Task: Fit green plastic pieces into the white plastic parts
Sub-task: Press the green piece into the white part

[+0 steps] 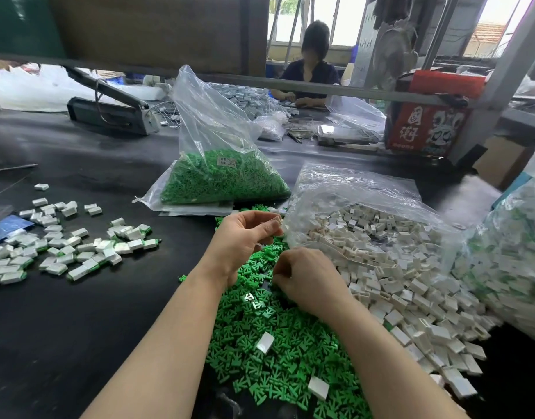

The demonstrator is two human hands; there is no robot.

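A loose heap of small green plastic pieces (pixel 269 343) is spread over the black table top (pixel 94 322) directly in front of the person, and a larger heap of small white plastic box-shaped parts (pixel 396 276) spills from an opened clear plastic bag (pixel 351 182) just to the right of it. A few white parts are seen lying on top of the green heap.

The left hand (pixel 245 237) is raised above the far edge of the green heap, its fingers curled inward; something small and pale seems to be pinched at the fingertips, but what it is cannot be told. The right hand (pixel 305 276) is lowered onto the green pieces with its fingers curled under — whether a piece is held cannot be told.

To the left, a scatter of white parts with green showing at their edges (pixel 64 252) is laid out on the table. Behind the hands, a clear plastic bag filled with green pieces (pixel 221 179) is propped up, a small label on its side. Another person (pixel 308 77) is seated at the far side of the table.
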